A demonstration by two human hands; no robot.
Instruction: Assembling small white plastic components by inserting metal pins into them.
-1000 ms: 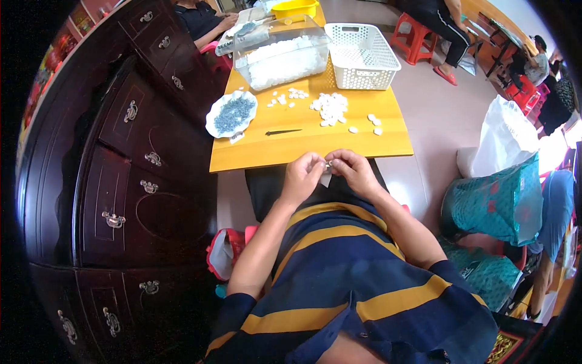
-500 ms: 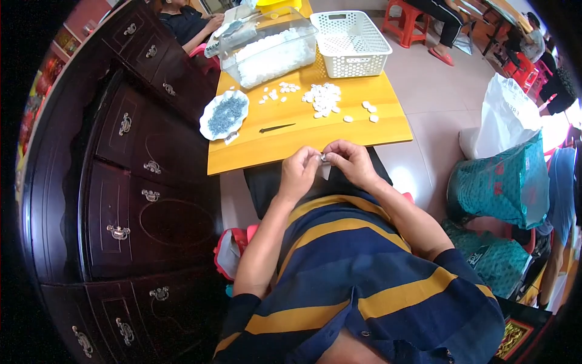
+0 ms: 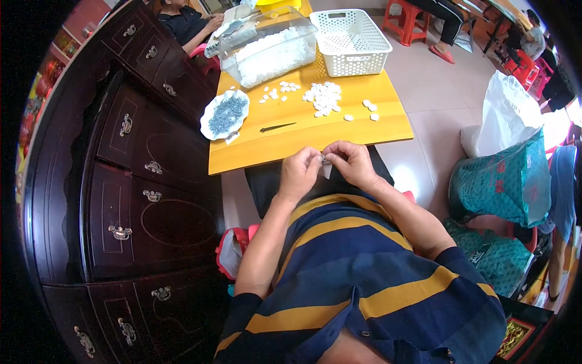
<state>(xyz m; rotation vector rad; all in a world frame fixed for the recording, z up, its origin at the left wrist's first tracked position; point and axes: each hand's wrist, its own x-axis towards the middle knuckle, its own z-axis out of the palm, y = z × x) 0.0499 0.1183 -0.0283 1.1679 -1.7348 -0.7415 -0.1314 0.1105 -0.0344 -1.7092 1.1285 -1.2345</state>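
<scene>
My left hand (image 3: 299,174) and my right hand (image 3: 350,162) meet fingertip to fingertip just below the near edge of a yellow wooden table (image 3: 267,148). Between them they pinch a small white piece (image 3: 324,158); its exact shape is too small to tell. On the table ahead lies a heap of small white pieces (image 3: 323,99), with a few loose ones to the right (image 3: 370,109). A white dish of small grey bits (image 3: 225,114) sits at the table's left, and a thin dark tool (image 3: 277,127) lies nearer me.
A clear plastic tub of white pieces (image 3: 270,53) and a white lattice basket (image 3: 349,42) stand at the back. A dark wooden cabinet with drawers (image 3: 127,182) fills the left. Teal and white bags (image 3: 500,176) sit on the floor right. Another person (image 3: 185,23) works at the far end.
The view has shifted slightly as my head moved. Both hands stay together at the table's near edge, working the small white piece.
</scene>
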